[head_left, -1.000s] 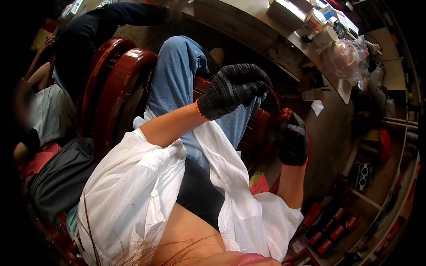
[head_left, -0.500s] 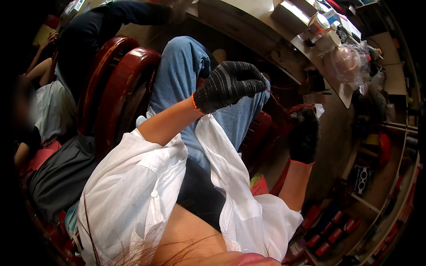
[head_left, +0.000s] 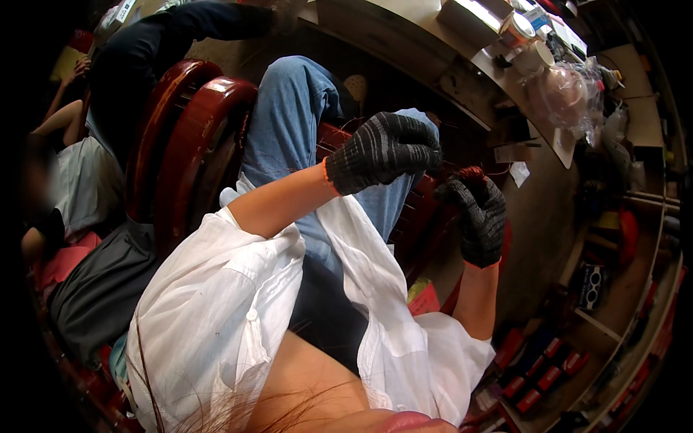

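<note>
My left hand (head_left: 386,150), in a dark grey striped knit glove with an orange cuff, is closed in a pinch in front of my knee. Its fingertips hide most of what they grip; thin red strands ran from them a moment before. Close by on the right, my right hand (head_left: 478,220), gloved the same way, is closed with its fingers curled. A bundle of thin red strands (head_left: 471,173) shows at its fingertips, with loose ends sticking out. Whether the strands are wire or thread I cannot tell.
Red-brown glossy curved chair parts (head_left: 209,133) stand at my left. A workbench (head_left: 404,40) at the far side carries cups and a plastic-wrapped pink item (head_left: 563,94). Shelves with red boxes (head_left: 538,379) line the right. Another person (head_left: 94,173) sits at far left.
My right hand has moved left and turned, coming nearer to my left hand. The left has shifted slightly right and down. The red strands stretched between them have drawn into a shorter bundle.
</note>
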The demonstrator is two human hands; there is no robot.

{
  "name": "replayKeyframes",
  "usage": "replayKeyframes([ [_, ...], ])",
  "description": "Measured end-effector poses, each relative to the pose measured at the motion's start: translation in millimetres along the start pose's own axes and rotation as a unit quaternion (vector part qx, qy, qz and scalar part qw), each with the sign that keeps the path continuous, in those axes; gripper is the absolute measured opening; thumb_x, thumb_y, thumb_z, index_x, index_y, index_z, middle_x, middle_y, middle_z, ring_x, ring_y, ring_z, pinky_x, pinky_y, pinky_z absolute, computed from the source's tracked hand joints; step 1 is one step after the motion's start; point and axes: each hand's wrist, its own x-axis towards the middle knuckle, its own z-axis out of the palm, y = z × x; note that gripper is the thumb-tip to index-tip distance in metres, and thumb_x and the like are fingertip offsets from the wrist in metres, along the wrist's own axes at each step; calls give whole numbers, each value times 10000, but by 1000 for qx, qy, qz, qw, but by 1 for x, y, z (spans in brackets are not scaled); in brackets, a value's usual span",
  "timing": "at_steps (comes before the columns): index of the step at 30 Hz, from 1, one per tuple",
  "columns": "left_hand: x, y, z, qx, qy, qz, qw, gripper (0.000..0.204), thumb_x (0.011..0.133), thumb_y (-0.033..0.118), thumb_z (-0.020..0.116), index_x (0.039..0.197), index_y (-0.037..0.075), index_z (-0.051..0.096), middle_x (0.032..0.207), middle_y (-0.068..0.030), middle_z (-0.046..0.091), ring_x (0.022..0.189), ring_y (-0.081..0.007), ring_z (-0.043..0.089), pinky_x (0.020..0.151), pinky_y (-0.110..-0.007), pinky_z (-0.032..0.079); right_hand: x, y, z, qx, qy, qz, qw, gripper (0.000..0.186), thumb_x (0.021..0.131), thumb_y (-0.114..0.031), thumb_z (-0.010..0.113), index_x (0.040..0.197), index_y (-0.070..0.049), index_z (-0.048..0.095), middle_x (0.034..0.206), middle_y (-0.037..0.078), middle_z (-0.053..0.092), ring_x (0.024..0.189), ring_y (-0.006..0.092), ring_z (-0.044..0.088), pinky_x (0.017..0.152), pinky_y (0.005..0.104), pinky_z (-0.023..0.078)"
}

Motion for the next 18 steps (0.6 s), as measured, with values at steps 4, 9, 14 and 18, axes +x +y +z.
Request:
replayKeyframes([
  [4,-4,-18,-1,-253,-19,-177,951,151,751,127,662,842,7,650,671,-38,608,620,-89,557,571,-212,450,1,-3,1,41,-70,-19,996,149,823,-107,595,910,13,608,799,59,638,730,118,587,700,247,471],
  [9,-6,-14,11,-408,18,-230,883,155,780,121,646,885,9,627,662,-26,590,500,-70,496,440,-196,389,7,1,-2,96,-106,-59,988,164,853,-127,543,911,21,587,801,66,628,741,128,579,722,256,457],
  [14,-3,-23,2,-186,-47,-76,978,239,795,71,630,1021,10,587,800,-40,610,619,-65,545,528,-190,449,5,9,1,129,-42,-50,989,184,854,-146,541,918,20,586,798,70,624,747,137,577,732,258,451],
  [18,-3,12,-2,-122,-32,-148,981,271,800,76,627,1061,18,584,874,-47,608,763,-76,579,666,-201,488,5,8,0,85,-33,-68,993,209,857,-168,536,916,25,588,799,71,627,740,138,581,735,261,450],
])
